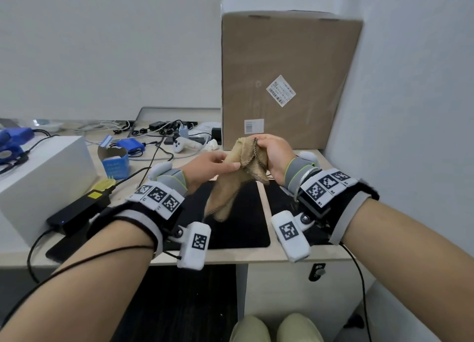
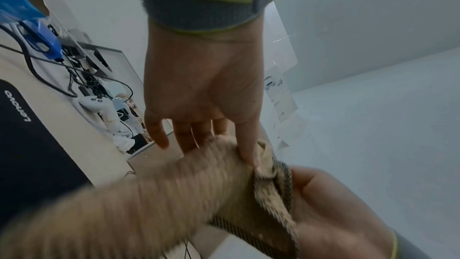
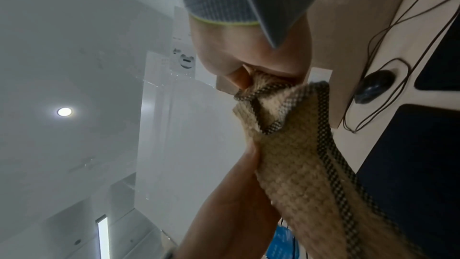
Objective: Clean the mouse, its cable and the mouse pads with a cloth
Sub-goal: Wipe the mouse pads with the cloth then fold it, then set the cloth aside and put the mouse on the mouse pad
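Note:
A tan cloth with a dark checked border hangs in the air between both hands, above two black mouse pads lying side by side on the desk. My left hand pinches the cloth's side between thumb and fingers. My right hand grips its top edge in curled fingers. In the right wrist view the black mouse sits on the desk beyond the pads, its thin cable looped around it. The head view hides the mouse. The left pad carries a white logo.
A tall cardboard box stands at the back right against the wall. A white box and a black power adapter lie on the left. A blue carton, a white controller and tangled cables crowd the back of the desk.

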The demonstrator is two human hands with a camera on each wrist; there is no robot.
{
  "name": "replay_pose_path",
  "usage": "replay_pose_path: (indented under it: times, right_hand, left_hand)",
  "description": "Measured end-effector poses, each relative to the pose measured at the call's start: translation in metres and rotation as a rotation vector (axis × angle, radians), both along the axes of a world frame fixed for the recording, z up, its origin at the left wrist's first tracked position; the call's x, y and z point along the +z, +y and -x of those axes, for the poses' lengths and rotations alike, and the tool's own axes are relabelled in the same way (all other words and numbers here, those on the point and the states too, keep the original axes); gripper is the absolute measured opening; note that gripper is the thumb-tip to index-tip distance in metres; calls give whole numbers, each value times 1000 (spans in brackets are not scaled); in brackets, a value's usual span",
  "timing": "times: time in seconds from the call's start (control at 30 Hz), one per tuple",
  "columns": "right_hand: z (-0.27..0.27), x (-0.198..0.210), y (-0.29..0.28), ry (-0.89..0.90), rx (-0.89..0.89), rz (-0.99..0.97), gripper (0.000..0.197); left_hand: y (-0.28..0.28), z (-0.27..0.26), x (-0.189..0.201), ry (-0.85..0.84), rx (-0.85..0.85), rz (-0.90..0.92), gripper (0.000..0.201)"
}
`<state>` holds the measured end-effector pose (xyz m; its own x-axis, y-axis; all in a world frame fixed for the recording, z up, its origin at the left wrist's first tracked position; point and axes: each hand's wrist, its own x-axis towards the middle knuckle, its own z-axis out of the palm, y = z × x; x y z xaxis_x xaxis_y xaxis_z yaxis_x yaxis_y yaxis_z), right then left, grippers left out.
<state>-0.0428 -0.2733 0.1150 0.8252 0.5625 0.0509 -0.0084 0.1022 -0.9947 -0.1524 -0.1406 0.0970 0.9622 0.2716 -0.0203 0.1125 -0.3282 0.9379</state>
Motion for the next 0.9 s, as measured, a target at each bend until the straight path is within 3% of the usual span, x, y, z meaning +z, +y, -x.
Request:
replay_pose_path:
  times: [0.13,0.2,0.27,0.33,0.4,0.47,0.57,0.67,0.7,0.77,0.83,0.9]
  right_hand:
    - [-13,-11,-9,16,-43,172,27]
    - [-14,-19,-14,-115,-79,413,17]
    - [-9,-27,-19,-273,-202,516,31]
    - [3,-35,-21,-420,-258,458,31]
    - [15,-45,-22,-495,-201,398,22]
    - [25,-51,-26,-453,-87,358,23]
    - [28,-54,-33,-336,83,323,33]
    - [16,-56,-38,-357,158,417,18]
    - [12,-55,-39,-364,165,451,10]
    - [8,-56,-40,-363,165,480,17]
    - [6,-56,-38,-368,147,466,22]
    - [3,-58,-34,-362,145,465,20]
  left_hand:
    - [-5,3,6,70,-104,96,21]
    - [-12,2,8,65,-83,179,21]
    - [-20,-2,8,65,4,253,23]
    - [-25,-6,6,72,115,278,24]
    - [-28,-9,4,62,194,272,25]
    - [-28,-12,2,16,196,316,25]
    - [-25,-12,0,-47,57,351,24]
    - [-25,-9,-4,-61,12,231,17]
    - [-21,-8,-7,-59,27,191,30]
    - [-15,-7,-10,-3,5,12,55]
    - [-12,-6,-12,69,-20,-261,41]
    - [-11,-6,-11,103,8,-413,6]
